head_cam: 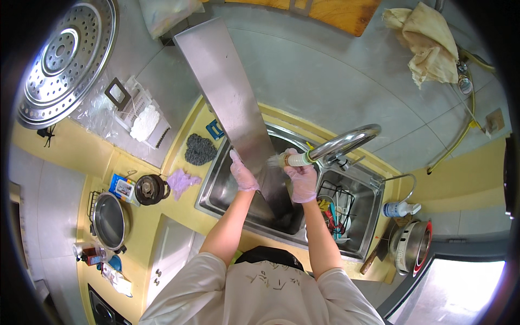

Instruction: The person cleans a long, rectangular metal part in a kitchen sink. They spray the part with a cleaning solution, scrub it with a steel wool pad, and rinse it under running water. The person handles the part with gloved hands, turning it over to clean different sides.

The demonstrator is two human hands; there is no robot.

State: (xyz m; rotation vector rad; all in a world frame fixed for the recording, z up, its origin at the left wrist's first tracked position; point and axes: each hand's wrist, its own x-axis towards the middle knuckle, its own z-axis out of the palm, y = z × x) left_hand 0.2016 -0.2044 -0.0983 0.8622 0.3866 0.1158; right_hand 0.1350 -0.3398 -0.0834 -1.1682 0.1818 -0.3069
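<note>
A long, flat stainless steel panel (pixel 239 97) leans out of the left basin of a double sink (pixel 215 199), its upper end against the tiled wall. My left hand (pixel 243 174), in a thin clear plastic glove, is at the panel's left edge, with the thumb raised; how firmly it grips does not show. My right hand (pixel 302 178), gloved alike, is closed on the ribbed white spout end (pixel 297 159) of the chrome faucet (pixel 345 140). Water sprays from the spout leftward onto the panel. Both gloves look wet.
A black wire rack (pixel 345 199) and colourful utensils lie in the right basin. Steel wool (pixel 201 149) and a crumpled purple glove (pixel 183 183) lie left of the sink. On the right stand a pump bottle (pixel 400 209), a cleaver (pixel 382 248) and stacked metal bowls (pixel 410 248).
</note>
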